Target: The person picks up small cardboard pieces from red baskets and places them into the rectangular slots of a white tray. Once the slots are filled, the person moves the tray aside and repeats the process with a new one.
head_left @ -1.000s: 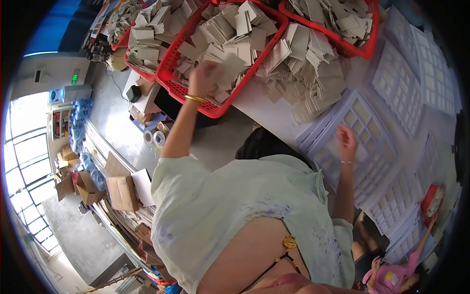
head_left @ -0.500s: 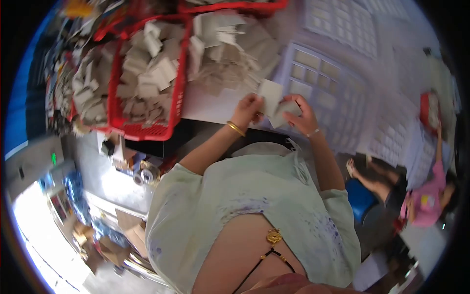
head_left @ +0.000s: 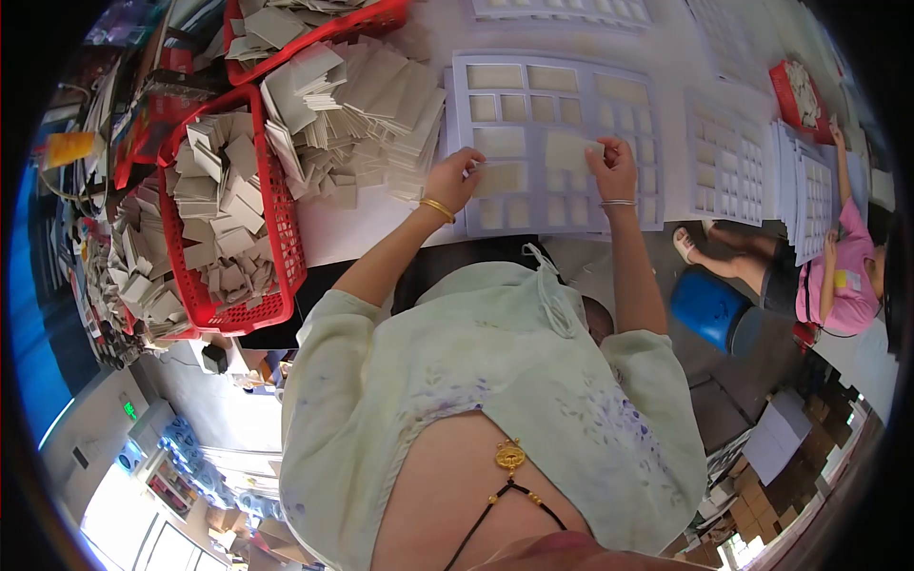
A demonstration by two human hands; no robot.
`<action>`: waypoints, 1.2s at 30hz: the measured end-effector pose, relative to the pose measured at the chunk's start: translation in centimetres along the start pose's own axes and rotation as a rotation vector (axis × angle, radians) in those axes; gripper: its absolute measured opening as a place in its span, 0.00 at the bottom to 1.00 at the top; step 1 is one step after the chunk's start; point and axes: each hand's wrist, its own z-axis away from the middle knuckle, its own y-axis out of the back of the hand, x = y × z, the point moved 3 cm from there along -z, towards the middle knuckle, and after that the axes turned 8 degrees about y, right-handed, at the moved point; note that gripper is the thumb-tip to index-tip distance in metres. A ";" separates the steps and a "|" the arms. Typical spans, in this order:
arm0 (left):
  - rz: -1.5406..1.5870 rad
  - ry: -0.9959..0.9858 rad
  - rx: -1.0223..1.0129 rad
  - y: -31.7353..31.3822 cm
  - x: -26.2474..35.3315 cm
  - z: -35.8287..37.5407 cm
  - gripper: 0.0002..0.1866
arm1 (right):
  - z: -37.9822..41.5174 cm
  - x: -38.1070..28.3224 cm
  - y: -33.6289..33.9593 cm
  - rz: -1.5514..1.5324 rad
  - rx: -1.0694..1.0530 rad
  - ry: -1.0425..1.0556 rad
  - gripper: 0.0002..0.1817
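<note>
While the right fingers (head_left: 599,154) grasp a card (head_left: 569,152) over the frame (head_left: 463,105), whether the left fingers (head_left: 469,159) grip is unclear.

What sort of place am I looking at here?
Probably a workshop for hand assembly or sorting: red plastic baskets heaped with flat, pale rectangular pieces, pale panels with rectangular compartments laid out on a long white table, and a co-worker in a pink top nearby.

Red basket (head_left: 290,243); blue drum (head_left: 707,306).
</note>
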 end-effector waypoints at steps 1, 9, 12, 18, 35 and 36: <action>-0.001 0.016 0.003 -0.7 0.1 -0.2 0.07 | 0.1 -0.1 0.1 -0.037 0.019 -0.013 0.15; -0.105 -0.050 0.006 -2.5 -0.8 -2.3 0.04 | -0.5 1.1 -2.1 -0.082 -0.051 0.010 0.09; -0.133 -0.075 0.073 -2.8 -0.9 -2.4 0.08 | -1.1 1.3 -4.9 -0.035 -0.126 0.050 0.08; -0.326 0.100 0.097 -1.5 -0.5 0.9 0.14 | -2.2 1.5 -8.7 0.142 -0.288 0.094 0.06; -0.754 -0.220 -0.109 -1.9 0.5 3.1 0.14 | -3.0 1.4 -11.4 0.469 -0.325 0.395 0.07; -0.781 -0.272 -0.090 -1.9 0.6 3.2 0.14 | -2.8 0.9 -11.1 0.450 -0.321 0.430 0.08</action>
